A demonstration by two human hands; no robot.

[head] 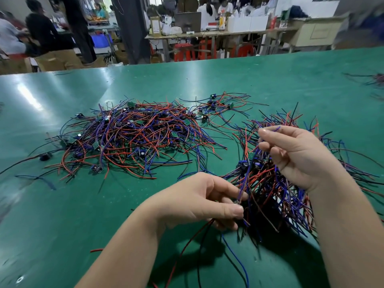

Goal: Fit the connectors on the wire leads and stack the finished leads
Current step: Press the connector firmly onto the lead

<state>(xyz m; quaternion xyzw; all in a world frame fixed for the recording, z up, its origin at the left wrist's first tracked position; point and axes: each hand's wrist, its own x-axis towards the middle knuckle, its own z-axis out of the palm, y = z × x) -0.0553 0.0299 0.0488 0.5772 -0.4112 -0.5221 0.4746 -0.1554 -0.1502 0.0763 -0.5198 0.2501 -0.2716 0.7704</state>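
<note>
Wire heaps crowd green table; stools beyond.

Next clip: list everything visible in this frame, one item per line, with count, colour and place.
table: one, green, fills the foreground
large lead pile: one, red, blue, purple and black, centre left
small lead cluster: one, same colours, behind the large pile
right lead pile: one, same colours, beneath the right hand
small boards: many, mostly green, scattered through the piles
stray leads: a few, dark, far right edge
stools: several, red, beyond the table
people: several, background, blurred
purple lead: one, stretched between both hands
left hand: one, pinches the lead's lower end
right hand: one, pinches its upper end
</note>
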